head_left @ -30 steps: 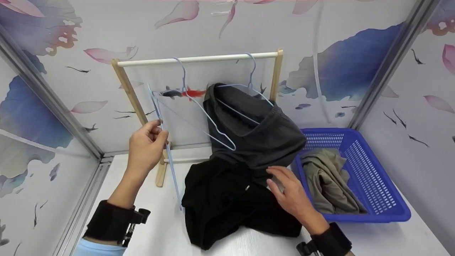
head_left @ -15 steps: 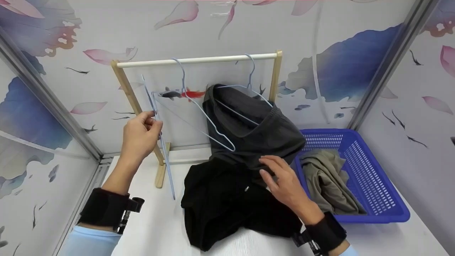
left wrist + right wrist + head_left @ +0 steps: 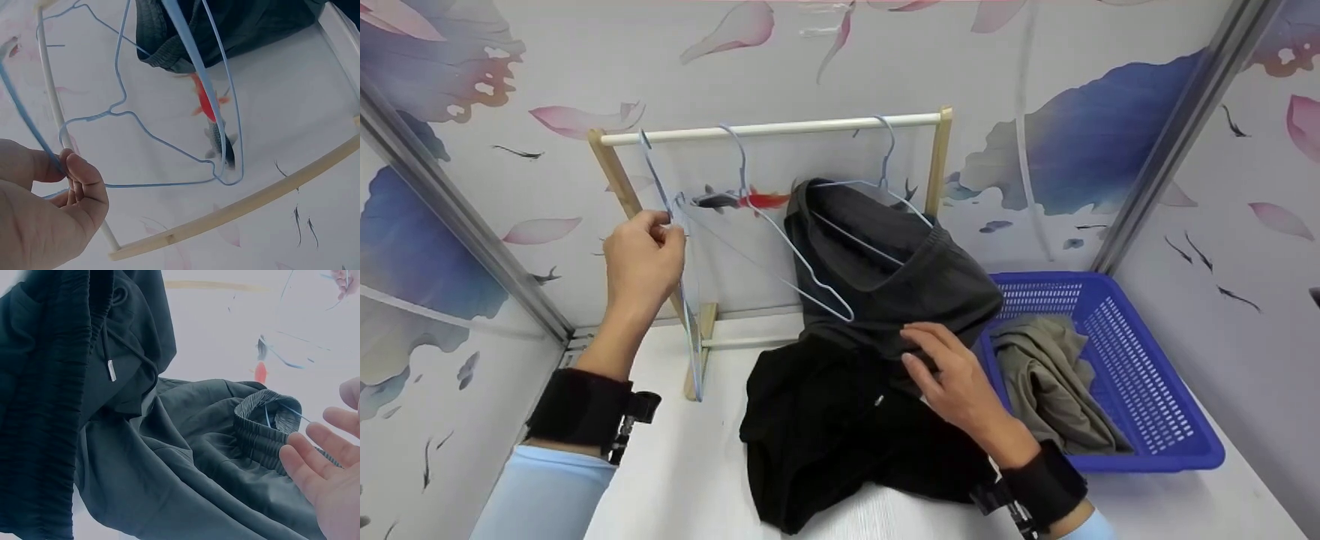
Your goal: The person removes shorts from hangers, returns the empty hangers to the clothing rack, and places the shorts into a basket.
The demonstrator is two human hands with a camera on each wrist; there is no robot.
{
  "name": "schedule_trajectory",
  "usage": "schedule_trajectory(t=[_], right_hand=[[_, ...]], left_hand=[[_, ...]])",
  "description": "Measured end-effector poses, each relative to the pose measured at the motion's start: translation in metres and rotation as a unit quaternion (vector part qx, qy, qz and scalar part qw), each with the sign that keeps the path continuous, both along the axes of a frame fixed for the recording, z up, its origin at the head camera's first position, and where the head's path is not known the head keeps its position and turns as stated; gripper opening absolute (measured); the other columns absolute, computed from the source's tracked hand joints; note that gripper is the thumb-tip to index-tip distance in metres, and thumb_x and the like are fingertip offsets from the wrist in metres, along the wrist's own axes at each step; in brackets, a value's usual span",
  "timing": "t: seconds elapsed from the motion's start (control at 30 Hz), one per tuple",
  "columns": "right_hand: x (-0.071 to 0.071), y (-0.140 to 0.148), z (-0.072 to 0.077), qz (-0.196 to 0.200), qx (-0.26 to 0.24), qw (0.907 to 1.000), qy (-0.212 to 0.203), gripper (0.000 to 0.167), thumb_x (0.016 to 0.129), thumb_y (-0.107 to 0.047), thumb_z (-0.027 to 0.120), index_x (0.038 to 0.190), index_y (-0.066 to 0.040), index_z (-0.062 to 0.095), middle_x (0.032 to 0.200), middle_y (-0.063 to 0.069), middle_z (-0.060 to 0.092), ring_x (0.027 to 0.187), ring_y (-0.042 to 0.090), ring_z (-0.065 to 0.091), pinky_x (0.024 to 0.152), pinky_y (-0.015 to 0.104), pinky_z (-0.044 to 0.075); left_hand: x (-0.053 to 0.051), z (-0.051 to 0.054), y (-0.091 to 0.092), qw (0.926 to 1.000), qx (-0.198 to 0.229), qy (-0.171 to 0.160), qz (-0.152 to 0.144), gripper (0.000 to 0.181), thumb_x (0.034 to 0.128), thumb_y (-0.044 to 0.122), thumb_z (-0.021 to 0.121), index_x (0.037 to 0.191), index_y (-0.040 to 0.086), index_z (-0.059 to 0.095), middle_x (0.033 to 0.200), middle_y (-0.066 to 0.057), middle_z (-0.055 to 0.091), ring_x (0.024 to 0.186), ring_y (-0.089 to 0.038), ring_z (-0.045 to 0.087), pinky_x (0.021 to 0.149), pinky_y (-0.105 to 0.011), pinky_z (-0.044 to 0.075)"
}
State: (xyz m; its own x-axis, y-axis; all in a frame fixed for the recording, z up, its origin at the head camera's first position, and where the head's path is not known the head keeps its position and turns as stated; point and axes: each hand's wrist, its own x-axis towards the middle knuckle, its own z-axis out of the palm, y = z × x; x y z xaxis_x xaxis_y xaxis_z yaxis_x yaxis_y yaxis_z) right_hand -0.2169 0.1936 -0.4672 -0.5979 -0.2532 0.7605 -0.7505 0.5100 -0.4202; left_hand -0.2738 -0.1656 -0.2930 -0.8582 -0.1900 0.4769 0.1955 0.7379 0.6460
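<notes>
My left hand [image 3: 643, 251] pinches a light blue wire hanger [image 3: 655, 175] at the left end of the clothes rack. The hanger's hook is up at the white rail [image 3: 810, 127]; in the left wrist view, the fingers [image 3: 84, 171] cover part of its wire. A second, bare hanger [image 3: 743, 161] hangs mid-rail. Dark grey elastic-waist pants [image 3: 877, 307] hang from another hanger [image 3: 886, 154] on the right. Black drawstring pants [image 3: 840, 427] lie heaped before them. My right hand [image 3: 960, 390], fingers relaxed, is over the dark clothes, holding nothing; whether it touches them I cannot tell.
A blue plastic basket [image 3: 1174, 375] stands on the right with an olive-grey garment [image 3: 1050, 382] inside. Wooden posts [image 3: 939, 161] carry the rail on a white table [image 3: 660, 465]. Patterned panels [image 3: 840, 60] close off the back and sides.
My left hand has moved up and left with the hanger, bringing its hook from below the rail up to it. The right hand has shifted slightly up and left over the clothes.
</notes>
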Motion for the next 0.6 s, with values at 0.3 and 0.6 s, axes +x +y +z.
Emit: schedule_trajectory(t=[0.3, 0.6], right_hand=[[-0.004, 0.000, 0.003, -0.007, 0.006, 1.0000, 0.001, 0.032, 0.093, 0.004, 0.071, 0.125, -0.002, 0.069, 0.125, 0.016, 0.066, 0.109, 0.025, 0.068, 0.081, 0.030, 0.055], [-0.007, -0.005, 0.009, -0.012, 0.015, 0.9998, -0.004, 0.031, 0.094, 0.001, 0.071, 0.125, -0.002, 0.069, 0.127, 0.014, 0.066, 0.111, 0.025, 0.067, 0.082, 0.037, 0.055]], left_hand=[[-0.010, 0.010, 0.001, 0.9997, 0.000, 0.010, 0.022, 0.033, 0.0982, 0.008, 0.051, 0.119, -0.008, 0.071, 0.083, -0.019, 0.067, 0.071, -0.024, 0.057, 0.060, -0.027, 0.042], [-0.022, 0.017, 0.000, 0.9994, -0.012, 0.019, 0.026, 0.035, 0.0976, 0.007, 0.051, 0.120, -0.012, 0.070, 0.087, -0.025, 0.070, 0.083, -0.036, 0.066, 0.069, -0.040, 0.049]])
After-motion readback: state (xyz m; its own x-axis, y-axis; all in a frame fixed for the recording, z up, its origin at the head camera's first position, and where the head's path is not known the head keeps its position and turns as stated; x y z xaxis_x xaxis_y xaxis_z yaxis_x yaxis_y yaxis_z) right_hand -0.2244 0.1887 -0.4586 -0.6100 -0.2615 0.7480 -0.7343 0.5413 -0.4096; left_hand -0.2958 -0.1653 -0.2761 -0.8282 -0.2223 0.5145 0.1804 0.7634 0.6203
